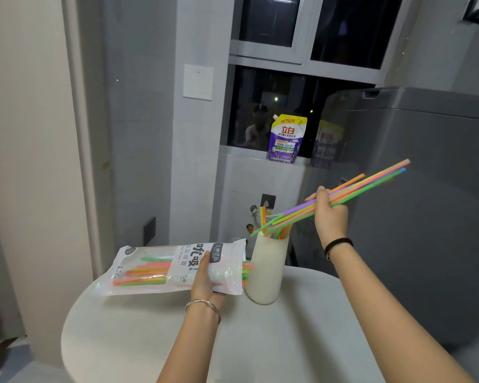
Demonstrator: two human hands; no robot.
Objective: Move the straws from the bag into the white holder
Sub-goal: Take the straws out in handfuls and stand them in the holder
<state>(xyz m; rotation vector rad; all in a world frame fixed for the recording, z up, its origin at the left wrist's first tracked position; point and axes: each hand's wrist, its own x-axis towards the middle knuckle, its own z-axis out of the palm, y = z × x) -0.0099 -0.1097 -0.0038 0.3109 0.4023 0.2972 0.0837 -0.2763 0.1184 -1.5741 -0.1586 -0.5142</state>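
A clear plastic straw bag [155, 268] is held above the round table by my left hand [205, 280], which grips it near its open right end. Coloured straws show inside, and a few tips poke out of the bag's mouth. The white holder [266, 272] stands upright on the table just right of the bag, with several straws standing in it. My right hand [329, 217] grips a bunch of long coloured straws [371, 183] above and to the right of the holder. The bunch slants, its lower ends just over the holder's rim.
The round white table [260, 341] has bare surface in front of the holder. A grey appliance [426, 217] stands close on the right. A purple refill pouch [286, 139] sits on the window ledge behind. Wall and door frame lie to the left.
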